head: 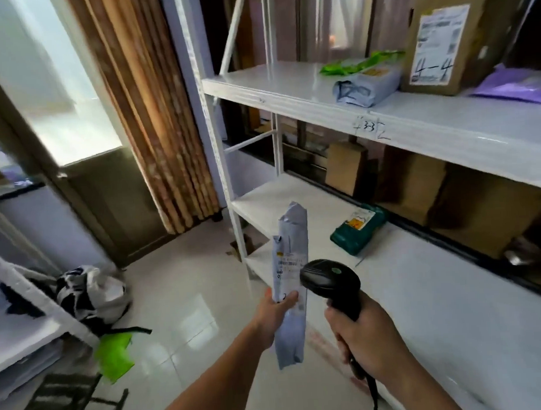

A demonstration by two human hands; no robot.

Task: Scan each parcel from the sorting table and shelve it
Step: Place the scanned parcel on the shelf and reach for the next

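Your left hand [275,313] pinches the grey parcel [289,284], your right hand [366,340] wraps the scanner [331,282]; at frame right, a green packet [357,229], perhaps boxed, lies on the shelf [421,275].

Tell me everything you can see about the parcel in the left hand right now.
The parcel is a long, narrow, pale blue-grey plastic mailer bag, wrinkled, held roughly upright. A white barcode label sits on its upper half, facing the camera. The left hand grips it near the middle. The black barcode scanner in the right hand points at the label from close by.

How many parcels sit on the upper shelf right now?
4: green bag at the back, grey bag in front of it, cardboard box, purple bag at right. More may lie past the frame.
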